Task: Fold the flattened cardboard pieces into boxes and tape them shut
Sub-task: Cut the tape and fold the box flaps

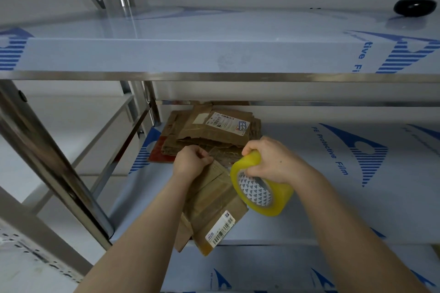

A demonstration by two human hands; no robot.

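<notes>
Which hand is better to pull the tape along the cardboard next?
Probably the right hand: it grips the yellow tape roll beside the cardboard piece, while the left hand pinches at that piece's far end.

yellow tape roll (262,185), brown cardboard (214,200)

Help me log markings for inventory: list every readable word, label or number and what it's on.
"PE Protective Film": lower shelf film.
"tive Fi", cut off: upper shelf edge.
Shipping label on cardboard stack: too small to read.
Barcode label on near cardboard piece: too small.
</notes>
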